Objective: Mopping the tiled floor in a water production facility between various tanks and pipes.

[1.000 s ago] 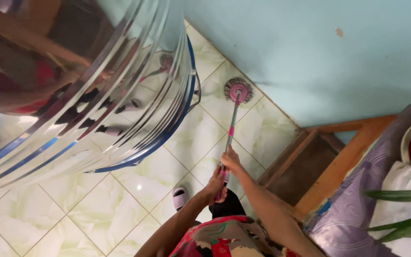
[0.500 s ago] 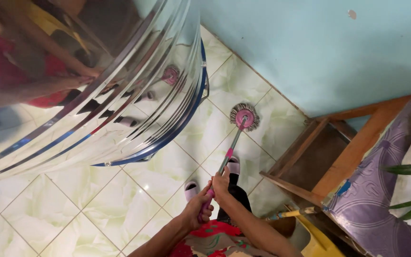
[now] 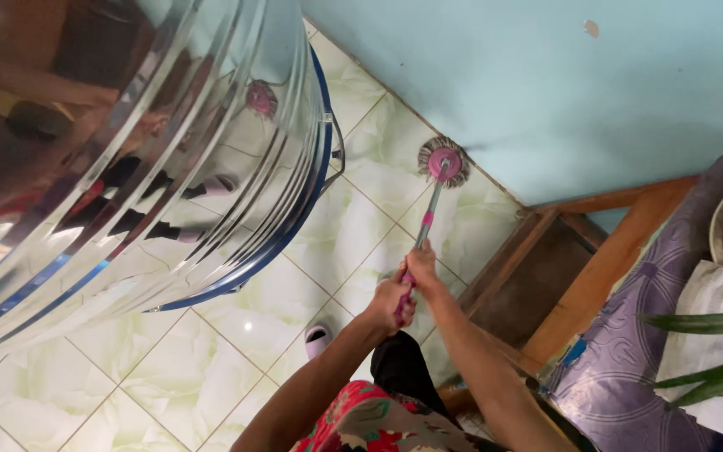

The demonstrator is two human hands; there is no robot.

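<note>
Two hands are closed on the mop handle (image 3: 423,234): the left hand (image 3: 391,303) lower, the right hand (image 3: 423,266) above it, so the round mop head (image 3: 443,161) is pressed on the floor tiles (image 3: 328,243) beside the blue wall (image 3: 546,92).

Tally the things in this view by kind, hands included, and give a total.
Mop: 1
Hands: 2, left hand and right hand, both on the mop handle
Shiny steel tank: 1
Wooden bench: 1
Purple cloth: 1
Total: 6
</note>
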